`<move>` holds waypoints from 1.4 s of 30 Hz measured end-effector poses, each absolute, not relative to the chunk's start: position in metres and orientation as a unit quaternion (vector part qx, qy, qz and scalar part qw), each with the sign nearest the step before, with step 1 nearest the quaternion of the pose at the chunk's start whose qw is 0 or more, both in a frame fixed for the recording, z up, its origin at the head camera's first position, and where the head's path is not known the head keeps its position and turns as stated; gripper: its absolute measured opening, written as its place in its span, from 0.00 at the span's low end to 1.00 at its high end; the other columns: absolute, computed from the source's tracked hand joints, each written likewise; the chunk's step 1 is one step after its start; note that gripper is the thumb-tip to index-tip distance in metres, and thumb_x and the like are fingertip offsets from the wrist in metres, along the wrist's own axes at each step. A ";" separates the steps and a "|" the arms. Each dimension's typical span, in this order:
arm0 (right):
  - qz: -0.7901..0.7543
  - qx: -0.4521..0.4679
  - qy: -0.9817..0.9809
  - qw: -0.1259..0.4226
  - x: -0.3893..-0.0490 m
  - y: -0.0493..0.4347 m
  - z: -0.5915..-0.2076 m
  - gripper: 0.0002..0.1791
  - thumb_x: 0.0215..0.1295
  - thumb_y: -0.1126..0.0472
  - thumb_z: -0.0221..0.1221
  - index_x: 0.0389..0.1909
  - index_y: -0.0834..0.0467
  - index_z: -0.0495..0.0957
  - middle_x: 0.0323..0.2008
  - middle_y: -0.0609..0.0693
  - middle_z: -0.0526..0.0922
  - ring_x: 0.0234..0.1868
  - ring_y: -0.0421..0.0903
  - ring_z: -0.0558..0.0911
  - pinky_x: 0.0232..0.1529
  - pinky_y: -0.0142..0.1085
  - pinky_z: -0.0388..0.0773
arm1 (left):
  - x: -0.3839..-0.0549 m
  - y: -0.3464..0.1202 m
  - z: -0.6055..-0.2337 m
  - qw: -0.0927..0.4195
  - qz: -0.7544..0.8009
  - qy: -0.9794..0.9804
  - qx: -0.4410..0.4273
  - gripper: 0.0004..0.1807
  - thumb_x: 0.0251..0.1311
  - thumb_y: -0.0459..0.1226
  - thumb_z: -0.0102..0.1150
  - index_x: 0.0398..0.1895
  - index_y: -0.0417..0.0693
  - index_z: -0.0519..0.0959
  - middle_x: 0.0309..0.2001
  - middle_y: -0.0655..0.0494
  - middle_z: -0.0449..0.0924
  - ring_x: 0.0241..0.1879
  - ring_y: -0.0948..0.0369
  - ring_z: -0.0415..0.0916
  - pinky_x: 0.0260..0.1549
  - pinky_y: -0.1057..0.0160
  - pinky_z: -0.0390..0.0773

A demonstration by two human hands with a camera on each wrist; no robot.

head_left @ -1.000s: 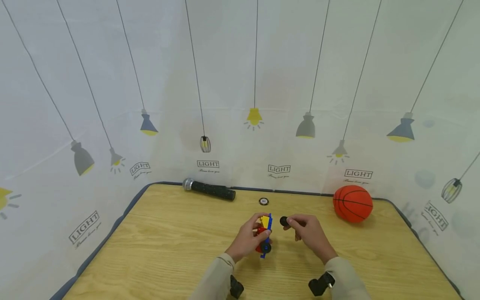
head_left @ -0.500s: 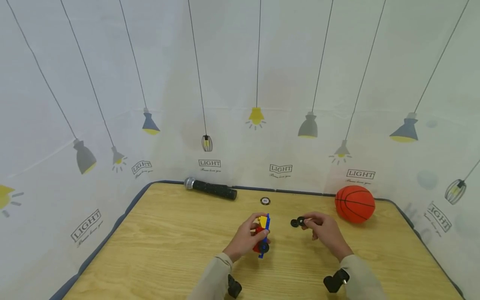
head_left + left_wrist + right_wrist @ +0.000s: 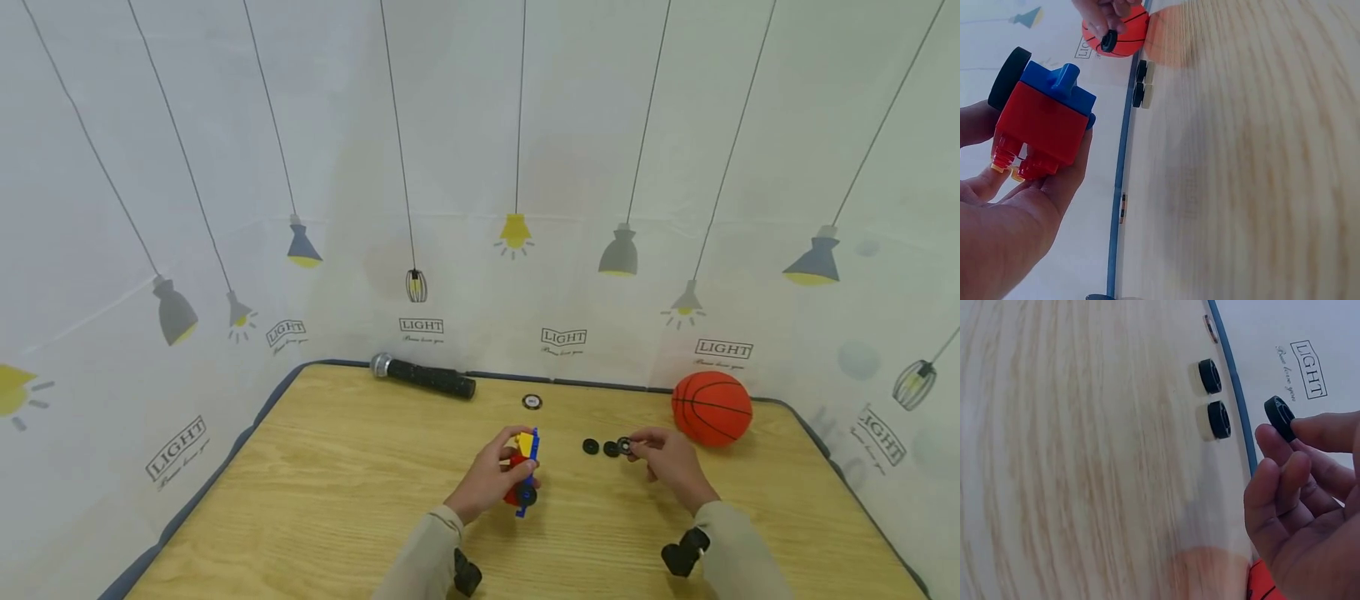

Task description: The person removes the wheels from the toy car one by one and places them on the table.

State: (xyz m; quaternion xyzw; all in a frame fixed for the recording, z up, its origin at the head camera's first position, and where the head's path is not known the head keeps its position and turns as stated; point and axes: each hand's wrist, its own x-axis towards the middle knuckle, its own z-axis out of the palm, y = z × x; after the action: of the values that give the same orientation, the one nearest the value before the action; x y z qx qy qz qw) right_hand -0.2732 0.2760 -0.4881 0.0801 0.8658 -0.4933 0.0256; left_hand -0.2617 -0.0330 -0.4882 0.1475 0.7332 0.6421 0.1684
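2 black wheels (image 3: 590, 447) now on table (image 3: 360, 467); right hand (image 3: 672, 463) farther right.

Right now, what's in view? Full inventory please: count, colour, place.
Block toy: 1, red, blue, yellow, in left hand
Toy's wheel: at least 1, black, on the toy
Loose wheels: 2, black, side by side on table
Held wheel: 1, black, pinched by right hand
Round chip: 1, black and white, table's far side
Microphone: 1, black and silver, far edge
Ball: 1, orange-red, far right
Table: 1, light wood, under these
Backdrop: white, lamp prints, behind table
Wrist devices: 2, black, one per wrist
Sleeves: 2, beige, on the arms
Hands: 2, bare, above table
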 end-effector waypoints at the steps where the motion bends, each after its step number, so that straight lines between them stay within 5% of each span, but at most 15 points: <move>1: -0.492 0.084 0.866 0.028 -0.275 0.278 -0.489 0.18 0.72 0.62 0.55 0.58 0.67 0.77 0.35 0.53 0.88 0.22 0.43 0.72 0.27 0.36 0.78 | -0.262 -0.033 -0.488 0.167 0.641 0.734 0.150 0.25 0.71 0.39 0.57 0.69 0.64 0.66 0.52 0.44 0.81 0.42 0.55 0.88 0.42 0.51 0.87; 9: -0.492 0.119 0.862 0.032 -0.281 0.284 -0.497 0.17 0.70 0.65 0.54 0.56 0.69 0.77 0.34 0.57 0.88 0.18 0.41 0.69 0.23 0.34 0.74 | -0.264 -0.033 -0.488 0.173 0.636 0.738 0.144 0.25 0.71 0.40 0.58 0.68 0.66 0.67 0.52 0.45 0.81 0.42 0.55 0.88 0.42 0.51 0.87; 18: -0.465 0.144 0.873 0.017 -0.290 0.285 -0.507 0.12 0.66 0.65 0.58 0.45 0.68 0.80 0.25 0.50 0.87 0.15 0.41 0.73 0.20 0.34 0.73 | -0.261 -0.029 -0.487 0.185 0.637 0.733 0.148 0.25 0.71 0.39 0.58 0.68 0.65 0.67 0.50 0.43 0.81 0.42 0.54 0.88 0.42 0.51 0.87; 42: -0.425 0.168 0.889 0.034 -0.297 0.289 -0.510 0.08 0.60 0.64 0.56 0.34 0.66 0.80 0.12 0.46 0.74 0.16 0.42 0.72 0.20 0.33 0.69 | -0.261 -0.030 -0.485 0.196 0.635 0.732 0.151 0.25 0.71 0.38 0.58 0.68 0.64 0.67 0.50 0.42 0.81 0.41 0.55 0.88 0.42 0.52 0.87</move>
State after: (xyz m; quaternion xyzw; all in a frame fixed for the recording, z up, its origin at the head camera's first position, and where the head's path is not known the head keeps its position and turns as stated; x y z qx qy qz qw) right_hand -0.2969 0.2889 -0.5096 0.1683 0.8890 -0.4246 0.0338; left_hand -0.2612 -0.0302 -0.4849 0.1510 0.7321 0.6348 0.1956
